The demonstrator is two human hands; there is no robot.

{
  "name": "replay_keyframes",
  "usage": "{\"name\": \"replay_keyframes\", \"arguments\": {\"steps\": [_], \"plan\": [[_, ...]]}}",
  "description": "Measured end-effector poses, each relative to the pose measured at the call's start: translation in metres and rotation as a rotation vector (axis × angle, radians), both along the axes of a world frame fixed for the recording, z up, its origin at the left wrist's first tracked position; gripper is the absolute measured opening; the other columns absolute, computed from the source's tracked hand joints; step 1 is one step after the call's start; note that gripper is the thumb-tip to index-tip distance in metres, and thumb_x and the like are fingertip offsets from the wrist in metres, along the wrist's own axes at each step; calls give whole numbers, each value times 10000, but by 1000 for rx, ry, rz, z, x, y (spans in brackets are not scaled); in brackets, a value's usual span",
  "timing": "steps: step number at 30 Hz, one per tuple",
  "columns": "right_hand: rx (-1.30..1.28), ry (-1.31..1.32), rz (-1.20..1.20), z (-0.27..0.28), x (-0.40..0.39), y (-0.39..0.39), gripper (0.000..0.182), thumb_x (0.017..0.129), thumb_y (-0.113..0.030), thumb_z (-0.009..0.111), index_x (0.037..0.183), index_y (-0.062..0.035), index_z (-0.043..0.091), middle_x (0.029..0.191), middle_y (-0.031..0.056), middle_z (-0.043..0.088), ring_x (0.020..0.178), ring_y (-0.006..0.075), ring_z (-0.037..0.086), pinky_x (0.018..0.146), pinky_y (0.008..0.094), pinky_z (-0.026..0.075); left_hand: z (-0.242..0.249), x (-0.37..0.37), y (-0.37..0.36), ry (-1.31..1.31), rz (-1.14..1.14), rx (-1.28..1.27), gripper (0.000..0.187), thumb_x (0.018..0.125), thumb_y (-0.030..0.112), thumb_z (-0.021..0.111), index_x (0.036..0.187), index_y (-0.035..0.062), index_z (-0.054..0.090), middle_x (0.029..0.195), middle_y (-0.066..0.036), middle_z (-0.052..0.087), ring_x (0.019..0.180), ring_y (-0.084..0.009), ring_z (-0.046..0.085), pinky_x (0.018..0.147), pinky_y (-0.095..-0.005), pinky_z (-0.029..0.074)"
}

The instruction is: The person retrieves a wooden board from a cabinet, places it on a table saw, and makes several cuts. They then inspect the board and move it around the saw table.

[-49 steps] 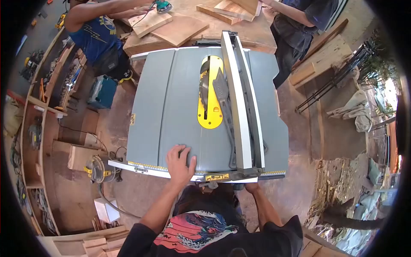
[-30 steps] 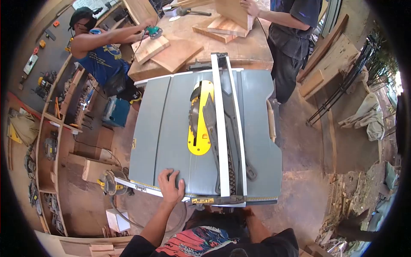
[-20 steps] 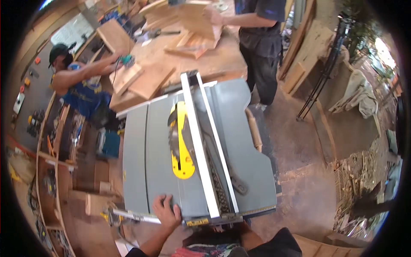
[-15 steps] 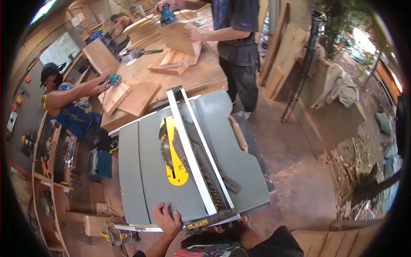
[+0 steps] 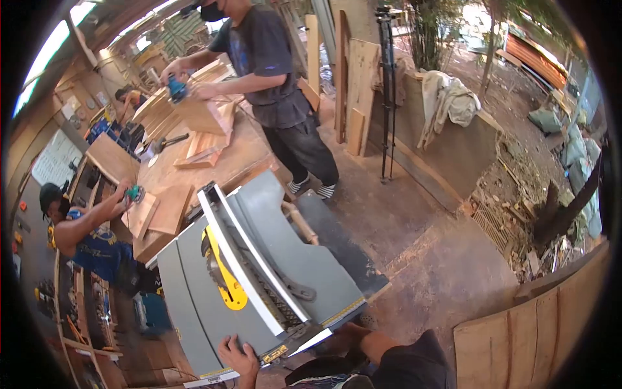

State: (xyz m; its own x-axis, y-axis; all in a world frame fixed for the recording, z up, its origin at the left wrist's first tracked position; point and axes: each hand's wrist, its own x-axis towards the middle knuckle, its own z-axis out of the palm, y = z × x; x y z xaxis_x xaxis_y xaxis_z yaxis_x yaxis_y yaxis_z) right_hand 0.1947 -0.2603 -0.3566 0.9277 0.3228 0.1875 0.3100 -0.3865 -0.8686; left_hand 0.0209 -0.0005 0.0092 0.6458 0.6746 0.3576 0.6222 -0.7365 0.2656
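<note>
In the head view, a grey table saw (image 5: pixel 272 259) sits in the lower left of the frame, turned at a slant. The person's left hand (image 5: pixel 238 358) lies flat on the near edge of the saw table, at the bottom of the frame, fingers spread and holding nothing. The right hand (image 5: pixel 343 337) is down by the near right corner of the saw, just below the table edge; it is partly hidden, so I cannot tell if it grips anything. A long silver fence (image 5: pixel 240 259) runs across the saw top, and a yellow plate (image 5: pixel 223 285) with the round blade sits just left of it. Behind the saw, in the upper left, is a wooden workbench (image 5: pixel 220 165) with boards on it. One person in a dark shirt (image 5: pixel 265 52) stands there, pressing a blue sander (image 5: pixel 175 87) on wood. Another person in a blue shirt (image 5: pixel 91 249) works at the far left.
</note>
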Motion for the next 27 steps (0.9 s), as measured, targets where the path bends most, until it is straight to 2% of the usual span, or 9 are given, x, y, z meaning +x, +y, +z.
{"name": "replay_keyframes", "arguments": {"steps": [4,6,12,15,18,22,24,27], "plan": [[18,8,-57,-21,-22,-23,226,947,-149,611,1117,-4,640,987,170,672,941,330,635,825,443,528,-7,-2,5,24,27,49,448,824,226,604,1211,0,581,1245,-251,491,1170,-439,453,1026,-570,341],[-46,15,-80,-2,-1,-23,225,947,-150,611,1115,-4,640,983,169,672,937,328,636,823,443,528,-7,1,-5,11,105,18,466,808,212,609,1222,0,575,1247,-251,495,1172,-436,457,1037,-561,342],[-27,-21,-44,-21,-4,-4,221,948,-151,611,1110,-3,640,970,165,673,925,324,638,815,440,529,-8,1,-6,23,112,-3,475,808,212,598,1231,-2,567,1260,-249,470,1189,-436,444,1045,-561,333],[-32,1,-21,-35,-12,-20,219,949,-151,611,1108,-3,640,964,163,673,920,321,639,812,439,529,-13,-7,1,65,116,16,487,807,221,599,1235,-7,561,1262,-254,463,1188,-439,438,1039,-565,330],[-26,16,-1,-63,-28,-24,218,949,-152,611,1106,-3,639,958,161,673,914,319,640,808,438,529,-15,-7,0,83,105,23,505,810,226,595,1249,-18,548,1265,-262,460,1182,-444,432,1033,-569,328],[-19,57,70,-125,-101,-55,215,950,-152,611,1102,-3,639,950,159,674,907,315,641,803,437,530,-28,-13,9,108,61,59,518,828,224,577,1270,-43,530,1270,-280,459,1167,-454,431,1024,-576,324],[-51,136,135,-117,-111,-67,214,950,-153,611,1101,-3,639,946,157,674,903,314,642,801,436,530,-15,-9,2,152,89,23,521,831,230,575,1264,-57,536,1266,-291,466,1160,-462,441,1020,-580,321],[-62,153,235,-105,-77,-28,213,951,-153,611,1098,-3,639,939,155,674,897,311,643,797,435,530,-17,-4,9,140,60,10,519,825,239,588,1264,-37,555,1265,-286,477,1175,-459,442,1035,-575,314]]}}
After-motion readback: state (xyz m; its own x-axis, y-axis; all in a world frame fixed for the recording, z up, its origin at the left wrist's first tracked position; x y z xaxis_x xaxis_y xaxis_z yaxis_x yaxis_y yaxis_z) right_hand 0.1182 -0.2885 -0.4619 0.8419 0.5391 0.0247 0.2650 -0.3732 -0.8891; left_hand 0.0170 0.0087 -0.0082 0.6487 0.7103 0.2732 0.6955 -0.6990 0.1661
